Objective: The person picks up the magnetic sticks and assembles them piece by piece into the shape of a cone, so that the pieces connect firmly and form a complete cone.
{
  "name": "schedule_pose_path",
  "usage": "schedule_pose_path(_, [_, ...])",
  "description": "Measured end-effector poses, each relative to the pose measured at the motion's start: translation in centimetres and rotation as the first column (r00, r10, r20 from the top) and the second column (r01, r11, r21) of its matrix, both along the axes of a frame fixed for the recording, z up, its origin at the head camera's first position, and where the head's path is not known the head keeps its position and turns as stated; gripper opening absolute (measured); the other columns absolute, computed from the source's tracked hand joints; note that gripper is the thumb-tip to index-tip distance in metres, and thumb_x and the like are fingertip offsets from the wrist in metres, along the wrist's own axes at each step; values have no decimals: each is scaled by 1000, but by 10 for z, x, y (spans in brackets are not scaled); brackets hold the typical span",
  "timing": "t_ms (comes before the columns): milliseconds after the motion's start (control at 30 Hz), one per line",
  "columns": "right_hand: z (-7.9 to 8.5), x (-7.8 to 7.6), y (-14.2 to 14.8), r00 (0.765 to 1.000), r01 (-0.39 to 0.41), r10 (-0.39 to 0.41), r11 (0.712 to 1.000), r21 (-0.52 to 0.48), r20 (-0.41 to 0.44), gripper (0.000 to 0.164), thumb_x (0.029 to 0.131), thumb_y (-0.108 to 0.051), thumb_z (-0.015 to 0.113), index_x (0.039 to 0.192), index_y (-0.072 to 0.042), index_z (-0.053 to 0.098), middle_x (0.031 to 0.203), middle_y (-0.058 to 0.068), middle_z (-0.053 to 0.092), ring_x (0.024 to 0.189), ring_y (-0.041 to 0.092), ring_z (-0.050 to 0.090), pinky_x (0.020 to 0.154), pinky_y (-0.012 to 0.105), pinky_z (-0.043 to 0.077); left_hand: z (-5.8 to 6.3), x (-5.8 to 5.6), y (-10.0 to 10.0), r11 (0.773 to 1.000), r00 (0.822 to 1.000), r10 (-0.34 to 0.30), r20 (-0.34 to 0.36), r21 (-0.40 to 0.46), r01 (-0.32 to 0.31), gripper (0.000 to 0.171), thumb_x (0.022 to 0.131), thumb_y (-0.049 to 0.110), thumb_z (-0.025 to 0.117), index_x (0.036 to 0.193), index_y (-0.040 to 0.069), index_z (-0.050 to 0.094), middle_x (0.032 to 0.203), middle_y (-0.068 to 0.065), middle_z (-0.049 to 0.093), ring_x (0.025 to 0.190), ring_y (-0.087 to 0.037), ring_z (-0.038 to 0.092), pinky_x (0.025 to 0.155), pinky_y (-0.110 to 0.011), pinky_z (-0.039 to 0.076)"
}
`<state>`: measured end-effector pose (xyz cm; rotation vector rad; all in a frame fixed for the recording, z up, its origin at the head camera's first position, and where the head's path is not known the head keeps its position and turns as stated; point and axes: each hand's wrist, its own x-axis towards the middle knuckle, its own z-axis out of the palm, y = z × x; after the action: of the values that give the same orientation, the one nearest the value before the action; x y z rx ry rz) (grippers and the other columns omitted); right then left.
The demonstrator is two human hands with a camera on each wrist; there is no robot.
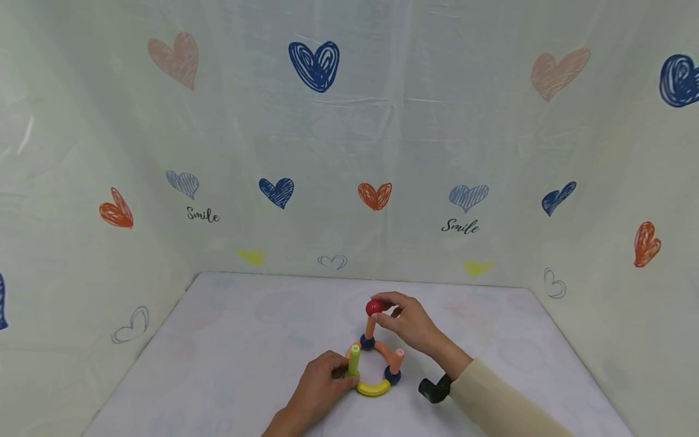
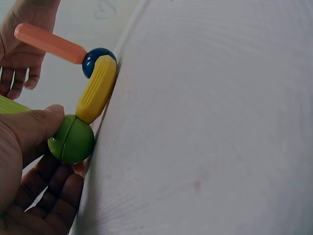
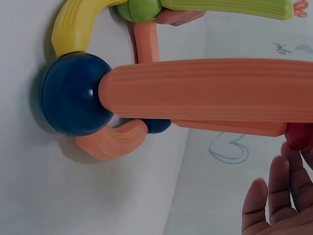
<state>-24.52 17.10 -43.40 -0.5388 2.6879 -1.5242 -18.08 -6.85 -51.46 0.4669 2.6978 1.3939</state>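
Observation:
A ring of curved sticks lies on the table, made of a yellow stick (image 1: 374, 389) and orange sticks (image 1: 384, 350) joined by balls. Two blue balls (image 1: 392, 376) and a green ball (image 2: 73, 139) carry upright sticks: two orange and a light green one (image 1: 354, 359). My left hand (image 1: 323, 383) grips the green ball at the ring's near left, thumb on top in the left wrist view. With thumb and fingers, my right hand (image 1: 411, 321) pinches a red ball (image 1: 374, 307) at the tip of the far orange upright stick (image 1: 370, 328).
A dark green elbow-shaped piece (image 1: 434, 390) lies right of the ring, partly behind the right sleeve (image 1: 497, 397). The white table (image 1: 218, 364) ends at a pale curtain (image 1: 349, 139) printed with hearts, which also hangs along both sides.

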Motion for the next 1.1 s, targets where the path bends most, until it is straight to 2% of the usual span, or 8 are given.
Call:
schedule_pose_path(200, [0,3,0,1000,5,-4,1000,16,-24,39,97,-20,78,133,-9,69,118,-1,74,105,17,64,87,27,52,0,0,0,1000,1000,-4,-3,3,4,24,88,29,87,104,14,78,95,9,64,82,-4,54,72,-23,49])
schedule_pose_path(267, [-1,3,0,1000,7,-6,1000,12,-21,39,97,-20,78,134,-10,69,119,-1,74,104,16,64,87,27,52,0,1,1,1000,1000,-2,-6,-4,2,24,88,29,87,104,14,78,95,9,64,82,-4,54,72,-23,49])
schedule_pose_path(400, [-3,3,0,1000,-1,1,1000,-7,1,40,97,-22,77,135,-14,69,122,0,74,104,17,65,87,27,53,0,2,3,1000,1000,12,4,-8,-12,33,89,30,87,114,12,77,99,9,64,85,-4,56,75,-23,51])
schedule_pose_path(567, [-4,5,0,1000,-4,5,1000,-20,9,40,98,-25,77,136,-16,68,123,0,74,106,17,65,89,27,52,1,4,5,998,999,47,26,45,-48,40,91,31,84,126,14,73,107,9,66,95,-6,62,82,-24,55])
schedule_pose_path(733, [-4,9,-1,1000,-4,4,1000,-5,5,40,97,-24,77,135,-13,69,122,0,74,105,18,64,88,27,52,3,4,7,994,997,69,23,87,-71,32,93,30,82,122,17,75,108,11,67,97,-7,63,83,-25,55])
schedule_pose_path(967, [-2,17,-1,999,-2,1,1000,31,32,40,97,-27,79,134,-17,69,120,-5,73,105,22,59,84,30,51,3,4,9,993,996,86,-19,87,-84,28,93,30,82,117,16,76,105,11,68,94,-5,61,81,-24,55])
schedule_pose_path(1100, [-2,22,-2,999,-27,26,999,47,24,41,96,-29,80,134,-17,69,122,-7,73,110,23,59,87,32,51,3,3,10,994,996,85,-37,76,-82,28,93,31,83,117,16,77,103,11,68,92,-4,61,80,-24,54])
